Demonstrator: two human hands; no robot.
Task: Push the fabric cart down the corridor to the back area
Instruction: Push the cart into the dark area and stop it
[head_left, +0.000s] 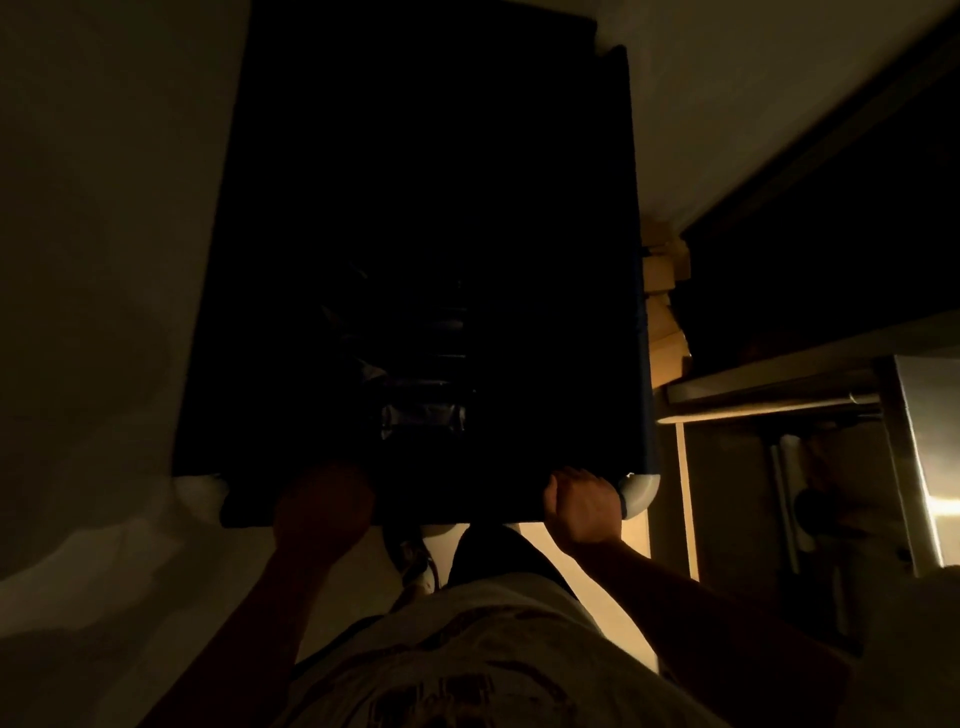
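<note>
The fabric cart (636, 291) is a deep, dark bin with a padded dark rim and a pale pipe elbow at its near right corner. It fills the middle of the dim view, right in front of me. Faint folded fabric lies at its bottom, mostly lost in shadow. My left hand (324, 501) is closed over the near rim, left of centre. My right hand (584, 506) grips the same rim near the right corner, just beside the pipe elbow.
A pale wall (104, 260) runs close along the cart's left side. On the right stand stacked cardboard boxes (667, 291), a table or shelf edge (769, 395) with a metal leg, and a shiny metal surface (930, 467). A lit strip of floor (631, 597) shows beside my legs.
</note>
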